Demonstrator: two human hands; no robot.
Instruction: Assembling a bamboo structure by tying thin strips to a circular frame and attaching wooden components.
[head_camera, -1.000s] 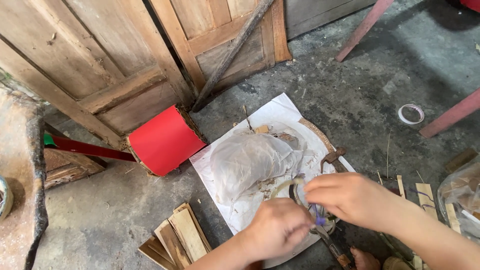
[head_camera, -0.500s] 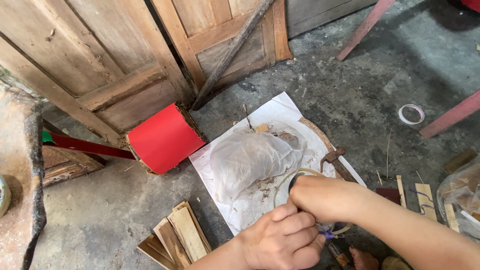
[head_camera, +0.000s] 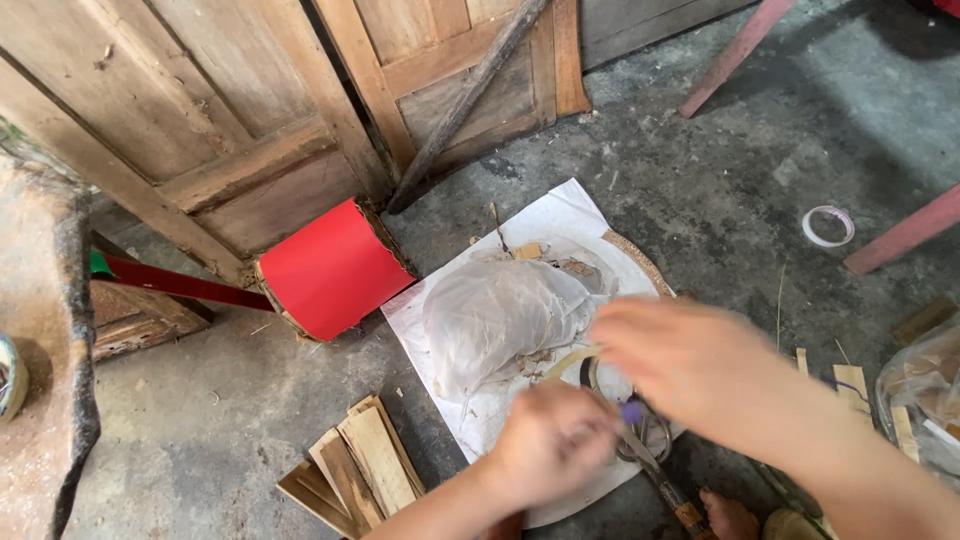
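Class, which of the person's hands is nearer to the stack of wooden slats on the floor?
Left. The left hand is just right of the wooden slats; the right hand is farther right, beyond it.

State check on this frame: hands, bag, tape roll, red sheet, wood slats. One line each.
left hand: curled shut, blurred, what it grips unclear
right hand: fingers spread, blurred, over the white sheet
scissors: on the sheet, partly hidden by the hands
plastic bag: crumpled, lying on the sheet
tape roll: flat on the floor, untouched
red sheet: propped, tilted
wood slats: stacked loosely
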